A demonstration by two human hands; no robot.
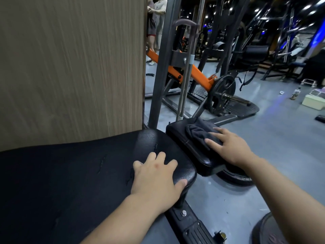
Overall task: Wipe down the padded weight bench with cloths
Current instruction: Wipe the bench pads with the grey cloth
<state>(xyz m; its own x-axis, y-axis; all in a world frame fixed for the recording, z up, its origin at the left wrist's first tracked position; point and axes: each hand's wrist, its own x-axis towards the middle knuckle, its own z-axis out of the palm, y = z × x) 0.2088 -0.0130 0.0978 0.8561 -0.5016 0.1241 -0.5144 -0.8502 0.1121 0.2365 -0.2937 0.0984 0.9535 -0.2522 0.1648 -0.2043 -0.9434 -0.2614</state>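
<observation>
The black padded weight bench has a long back pad (70, 173) with small tears, and a smaller seat pad (177, 134) beyond its end. My left hand (156, 176) rests flat on the rounded end of the long pad, fingers spread, holding nothing. A dark grey crumpled cloth (198, 132) lies on the seat pad. My right hand (230, 147) presses flat on the cloth's near part, fingers extended over it.
A wood-grain panel (70, 67) rises behind the bench at left. An orange-armed machine (198, 74) with a weight plate (221, 94) stands beyond the seat pad. People (156, 23) stand far back. A bottle (296, 93) and white box (313, 102) sit on the grey floor.
</observation>
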